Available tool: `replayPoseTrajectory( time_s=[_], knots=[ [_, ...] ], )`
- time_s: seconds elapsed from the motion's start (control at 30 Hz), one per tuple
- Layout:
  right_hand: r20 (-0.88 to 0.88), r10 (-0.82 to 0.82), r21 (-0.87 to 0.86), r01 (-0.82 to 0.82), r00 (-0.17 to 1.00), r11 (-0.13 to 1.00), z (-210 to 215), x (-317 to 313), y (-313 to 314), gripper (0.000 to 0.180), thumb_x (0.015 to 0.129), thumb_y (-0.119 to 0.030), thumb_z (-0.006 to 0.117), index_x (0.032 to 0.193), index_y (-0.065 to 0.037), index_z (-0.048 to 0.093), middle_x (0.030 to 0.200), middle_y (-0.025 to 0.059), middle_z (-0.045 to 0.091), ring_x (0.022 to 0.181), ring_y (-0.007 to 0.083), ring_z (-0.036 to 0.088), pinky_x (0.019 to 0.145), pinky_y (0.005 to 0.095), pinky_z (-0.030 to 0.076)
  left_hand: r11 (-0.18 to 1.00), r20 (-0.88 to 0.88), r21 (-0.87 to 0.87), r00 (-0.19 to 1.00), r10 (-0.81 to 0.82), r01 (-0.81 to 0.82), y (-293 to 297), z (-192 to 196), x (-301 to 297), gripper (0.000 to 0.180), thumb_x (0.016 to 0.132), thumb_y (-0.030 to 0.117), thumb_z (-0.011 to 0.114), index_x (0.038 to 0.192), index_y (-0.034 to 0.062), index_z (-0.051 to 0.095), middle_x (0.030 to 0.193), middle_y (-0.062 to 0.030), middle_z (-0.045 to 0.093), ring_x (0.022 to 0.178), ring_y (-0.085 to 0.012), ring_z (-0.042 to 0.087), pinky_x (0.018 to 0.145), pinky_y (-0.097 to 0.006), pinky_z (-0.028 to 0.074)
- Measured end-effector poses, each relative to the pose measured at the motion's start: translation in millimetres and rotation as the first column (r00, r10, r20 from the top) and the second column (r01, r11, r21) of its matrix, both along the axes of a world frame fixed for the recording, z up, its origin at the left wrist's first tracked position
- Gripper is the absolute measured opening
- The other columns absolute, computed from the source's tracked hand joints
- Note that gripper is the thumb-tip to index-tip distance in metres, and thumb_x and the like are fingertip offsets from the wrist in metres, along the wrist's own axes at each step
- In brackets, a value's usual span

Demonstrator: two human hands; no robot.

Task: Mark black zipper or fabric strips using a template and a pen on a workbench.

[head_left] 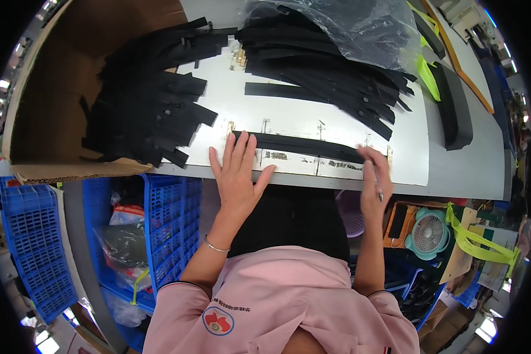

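Note:
A long black fabric strip (301, 143), which looks like a zipper, lies across the white marked board (289, 112) near the table's front edge. My left hand (239, 168) is flat with its fingers spread, fingertips on the strip's left end. At the other end, my right hand (376, 180) has its fingers curled beside the strip. A slim silver pen-like tool (380, 193) sticks out of that hand; most of it is hidden. Farther back, another strip (277, 90) lies beside a large heap of black strips (318, 59).
More black strips (159, 112) spill from a cardboard box (47, 88) at the left. A clear plastic bag (371, 29) covers part of the far heap. A black block (451, 106) stands at right. Below the table are blue crates (174, 218) and a small fan (429, 233).

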State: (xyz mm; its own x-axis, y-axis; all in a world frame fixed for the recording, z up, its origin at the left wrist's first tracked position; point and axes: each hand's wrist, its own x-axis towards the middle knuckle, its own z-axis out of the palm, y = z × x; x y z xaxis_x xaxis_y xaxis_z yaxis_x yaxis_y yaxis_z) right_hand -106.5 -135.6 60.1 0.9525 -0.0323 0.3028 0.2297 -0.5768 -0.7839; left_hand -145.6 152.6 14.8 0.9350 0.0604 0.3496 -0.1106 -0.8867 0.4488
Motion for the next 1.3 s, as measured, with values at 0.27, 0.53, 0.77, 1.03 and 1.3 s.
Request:
replayPoseTrajectory(
  time_s=[0.27,0.53,0.77,1.03,1.3],
  knots=[
    [-0.184,0.326,0.495,-0.199,0.927,0.846,7.8,39.3,128.5,0.018,0.104,-0.015,0.063,0.107,-0.001,0.072,0.086,0.0060,0.071,0.080,0.0088,0.063,0.070,0.0258,0.049,1.000,0.034,0.019,0.999,0.019,-0.019,-2.9,1.6,2.3,0.073,0.087,0.037,0.081,0.147,0.0027,0.057,0.152,-0.0136,0.055,0.149,-0.0345,0.042,0.123,-0.065,0.015],
    [-0.235,0.322,0.279,-0.254,0.917,0.926,-18.6,51.3,144.8,0.019,0.104,-0.017,0.064,0.103,0.000,0.071,0.075,0.0007,0.065,0.069,0.0045,0.059,0.064,0.0204,0.046,1.000,0.007,-0.019,1.000,0.024,-0.024,-1.3,0.2,-0.3,0.073,0.090,0.038,0.078,0.150,0.0056,0.055,0.157,-0.0122,0.051,0.152,-0.0330,0.038,0.125,-0.062,0.011],
    [-0.113,0.354,0.221,-0.324,0.928,0.920,-29.0,52.8,147.3,0.019,0.102,-0.018,0.066,0.103,0.000,0.071,0.077,0.0071,0.070,0.060,0.0137,0.062,0.059,0.0279,0.047,1.000,0.010,-0.007,1.000,0.023,-0.023,-1.5,1.5,0.0,0.073,0.089,0.039,0.078,0.150,0.0051,0.054,0.156,-0.0124,0.051,0.152,-0.0333,0.039,0.125,-0.062,0.011],
    [-0.144,0.432,0.274,-0.383,0.890,0.882,-27.1,52.0,139.4,0.019,0.103,-0.013,0.065,0.097,0.004,0.073,0.077,0.0034,0.068,0.067,0.0060,0.060,0.061,0.0219,0.046,1.000,0.002,-0.006,1.000,0.020,-0.020,-1.8,1.9,0.8,0.072,0.090,0.038,0.078,0.149,0.0045,0.055,0.157,-0.0131,0.051,0.152,-0.0336,0.039,0.125,-0.061,0.010],
    [-0.127,0.435,0.199,-0.407,0.891,0.891,-30.1,52.0,140.8,0.024,0.101,-0.015,0.068,0.091,0.005,0.074,0.076,0.0037,0.071,0.063,0.0065,0.060,0.057,0.0232,0.046,0.999,0.044,0.029,0.999,0.023,-0.024,-2.3,-0.2,2.4,0.071,0.087,0.038,0.079,0.146,0.0032,0.058,0.153,-0.0139,0.054,0.151,-0.0347,0.040,0.123,-0.064,0.014]
  ],
)
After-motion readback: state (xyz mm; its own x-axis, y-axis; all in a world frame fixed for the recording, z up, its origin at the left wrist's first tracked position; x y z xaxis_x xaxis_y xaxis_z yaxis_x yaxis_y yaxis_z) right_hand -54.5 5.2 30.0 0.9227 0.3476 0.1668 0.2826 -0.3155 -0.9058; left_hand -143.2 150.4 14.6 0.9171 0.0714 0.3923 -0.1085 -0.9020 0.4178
